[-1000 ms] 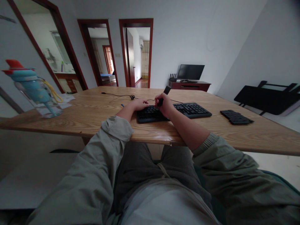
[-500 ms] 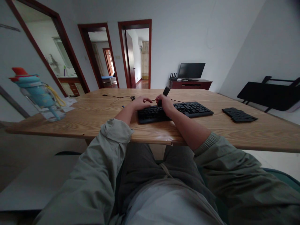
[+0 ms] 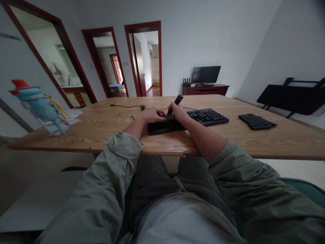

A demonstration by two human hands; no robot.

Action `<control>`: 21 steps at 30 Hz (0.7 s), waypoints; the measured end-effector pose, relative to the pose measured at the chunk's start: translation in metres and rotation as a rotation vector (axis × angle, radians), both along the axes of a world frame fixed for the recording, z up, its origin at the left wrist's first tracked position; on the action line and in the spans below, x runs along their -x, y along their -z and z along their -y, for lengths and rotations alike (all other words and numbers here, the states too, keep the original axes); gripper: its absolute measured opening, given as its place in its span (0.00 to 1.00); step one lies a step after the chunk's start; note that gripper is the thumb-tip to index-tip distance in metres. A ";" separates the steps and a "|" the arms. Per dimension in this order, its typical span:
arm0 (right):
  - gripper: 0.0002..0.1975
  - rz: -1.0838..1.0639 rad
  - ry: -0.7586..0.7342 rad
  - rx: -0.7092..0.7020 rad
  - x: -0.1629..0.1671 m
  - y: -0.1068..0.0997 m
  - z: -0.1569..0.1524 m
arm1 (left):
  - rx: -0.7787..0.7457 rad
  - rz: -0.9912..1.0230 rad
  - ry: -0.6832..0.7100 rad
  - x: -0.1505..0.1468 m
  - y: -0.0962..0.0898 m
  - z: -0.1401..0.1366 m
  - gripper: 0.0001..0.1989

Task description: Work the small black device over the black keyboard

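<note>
From my end I see the left hand [image 3: 153,115], lifted with fingers spread half a second ago, now lowered at mid-frame, its fingers down at the keyboard [image 3: 209,117] and nearer the right hand [image 3: 179,113]. The black tool [image 3: 178,99] there leans further right.

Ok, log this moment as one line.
left hand: at keyboard | right hand: gripping tilted black tool over keyboard | bottle: on table, left | black pieces: right of keyboard

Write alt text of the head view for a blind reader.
The right hand grips a black object over a keyboard on a wooden table, the left hand close beside it. A cable lies beyond, flat black pieces to the right and a bottle far left.
</note>
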State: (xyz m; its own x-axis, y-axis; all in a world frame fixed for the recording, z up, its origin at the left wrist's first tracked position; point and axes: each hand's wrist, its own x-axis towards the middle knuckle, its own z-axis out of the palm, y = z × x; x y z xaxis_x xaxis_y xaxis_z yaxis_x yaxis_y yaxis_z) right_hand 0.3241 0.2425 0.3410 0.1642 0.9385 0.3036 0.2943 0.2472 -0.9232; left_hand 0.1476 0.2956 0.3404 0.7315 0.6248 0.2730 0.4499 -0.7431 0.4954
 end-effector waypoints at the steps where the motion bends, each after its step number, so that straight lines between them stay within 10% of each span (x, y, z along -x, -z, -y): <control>1: 0.11 -0.004 -0.015 0.017 0.001 0.000 0.001 | -0.002 -0.010 -0.011 -0.001 0.000 0.002 0.16; 21: 0.12 0.059 -0.024 -0.025 -0.006 0.003 -0.009 | 0.006 -0.040 -0.013 -0.003 -0.005 0.009 0.15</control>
